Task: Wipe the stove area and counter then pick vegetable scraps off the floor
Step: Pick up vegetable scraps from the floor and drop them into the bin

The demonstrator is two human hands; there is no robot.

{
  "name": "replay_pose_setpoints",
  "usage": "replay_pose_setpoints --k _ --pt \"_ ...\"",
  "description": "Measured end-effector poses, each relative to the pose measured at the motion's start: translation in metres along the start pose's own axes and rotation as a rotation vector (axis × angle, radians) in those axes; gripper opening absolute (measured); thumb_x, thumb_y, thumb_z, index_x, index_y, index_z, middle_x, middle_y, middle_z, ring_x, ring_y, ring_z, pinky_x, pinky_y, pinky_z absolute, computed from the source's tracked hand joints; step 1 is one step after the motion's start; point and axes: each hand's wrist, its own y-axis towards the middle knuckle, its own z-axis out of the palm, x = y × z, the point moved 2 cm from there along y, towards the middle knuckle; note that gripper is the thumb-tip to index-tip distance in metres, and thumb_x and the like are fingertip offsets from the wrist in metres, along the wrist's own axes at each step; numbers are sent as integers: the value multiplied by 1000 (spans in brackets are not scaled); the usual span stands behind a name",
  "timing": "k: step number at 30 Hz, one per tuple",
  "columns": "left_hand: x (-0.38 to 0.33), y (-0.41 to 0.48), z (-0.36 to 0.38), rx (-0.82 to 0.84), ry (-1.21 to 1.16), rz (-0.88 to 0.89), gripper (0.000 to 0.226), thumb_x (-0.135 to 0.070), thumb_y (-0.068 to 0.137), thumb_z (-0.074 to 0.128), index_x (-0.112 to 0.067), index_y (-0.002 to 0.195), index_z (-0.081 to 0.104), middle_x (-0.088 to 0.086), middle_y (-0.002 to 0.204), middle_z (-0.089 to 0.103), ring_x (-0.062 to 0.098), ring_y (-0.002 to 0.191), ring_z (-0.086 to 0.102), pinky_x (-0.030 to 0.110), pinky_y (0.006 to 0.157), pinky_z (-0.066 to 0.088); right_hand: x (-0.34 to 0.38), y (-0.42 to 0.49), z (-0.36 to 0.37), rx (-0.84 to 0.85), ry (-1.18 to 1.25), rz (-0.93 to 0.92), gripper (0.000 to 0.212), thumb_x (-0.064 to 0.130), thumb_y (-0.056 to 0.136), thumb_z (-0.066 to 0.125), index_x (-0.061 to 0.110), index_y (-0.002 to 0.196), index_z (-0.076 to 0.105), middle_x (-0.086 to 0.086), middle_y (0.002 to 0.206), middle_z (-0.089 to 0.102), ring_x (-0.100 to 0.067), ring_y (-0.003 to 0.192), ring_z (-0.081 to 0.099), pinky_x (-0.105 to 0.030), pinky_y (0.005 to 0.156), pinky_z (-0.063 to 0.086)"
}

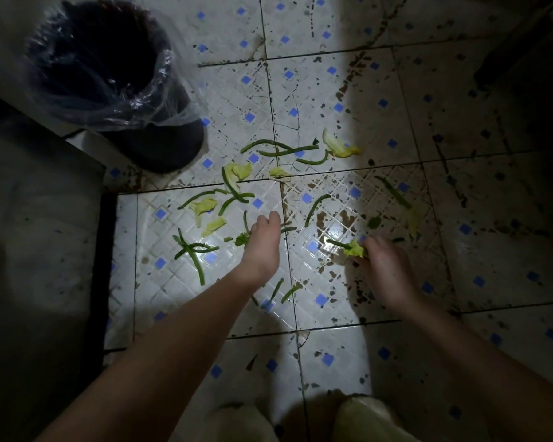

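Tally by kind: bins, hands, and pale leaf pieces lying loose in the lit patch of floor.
Bin: 1
Hands: 2 (left hand, right hand)
Pale leaf pieces: 5
Total: 8
Not counted: another leaf scrap held in the right hand.

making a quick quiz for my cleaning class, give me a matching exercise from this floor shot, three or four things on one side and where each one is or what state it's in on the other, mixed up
Things:
1. bin
2. right hand
3. left hand
4. crossed bean strips

Place or state:
A. lying loose on the tile, left of both hands
B. lined with a clear bag, upper left
C. holds a pale leaf scrap and a green strip
D. fingers down among scraps at the middle of the floor

Pairs: 1-B, 2-C, 3-D, 4-A
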Motion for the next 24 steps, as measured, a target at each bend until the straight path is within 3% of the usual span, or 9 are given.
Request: replay_pose_setpoints --k 4,8,15,18,21,24 --pt "-1 -3 -3 21 98 63 53 23 74 49 -7 117 41 16 113 47 30 104 48 32 81 44 0 1 2 -20 -2 -13 32 -4 85 55 11 114 57 -7 109 56 -21 97 52 -25 79 37" --pt "-3 -9 -14 25 236 154 70 24 66 58 -9 125 38 14 116 46 29 105 47 33 81 46 4 3 1 -32 9 -9 30 -6 85 51 11 109 57 -6 104 55 -16 91 48 -23 76 37" --pt "5 -18 -45 44 360 266 70 22 68 56 -8 128 35 14 116 45 31 105 46 35 75 43 23 10 -5 5 85 -14 34 -11 85 46 12 109 53 -3 109 50 -15 87 51 -29 79 48" --pt "12 -22 -59 4 392 251 63 19 72 55 -8 126 36 14 116 46 29 104 46 37 80 44 34 16 -11 8 128 -44 32 -5 88 46 14 113 51 -2 111 48 -16 88 52 -31 79 47" --pt "22 -26 -75 -30 337 214 52 16 76 53 -6 122 42 13 115 48 30 106 47 37 83 44 49 22 -19 -14 143 -96 12 9 95 45 18 102 50 0 104 48 -15 82 52 -35 76 50" --pt "33 -32 -88 -48 316 170 35 16 76 51 -4 105 53 14 111 49 30 105 49 32 74 38 65 31 -28 -15 133 -156 3 16 97 46 17 98 48 0 100 46 -15 78 50 -36 73 49"
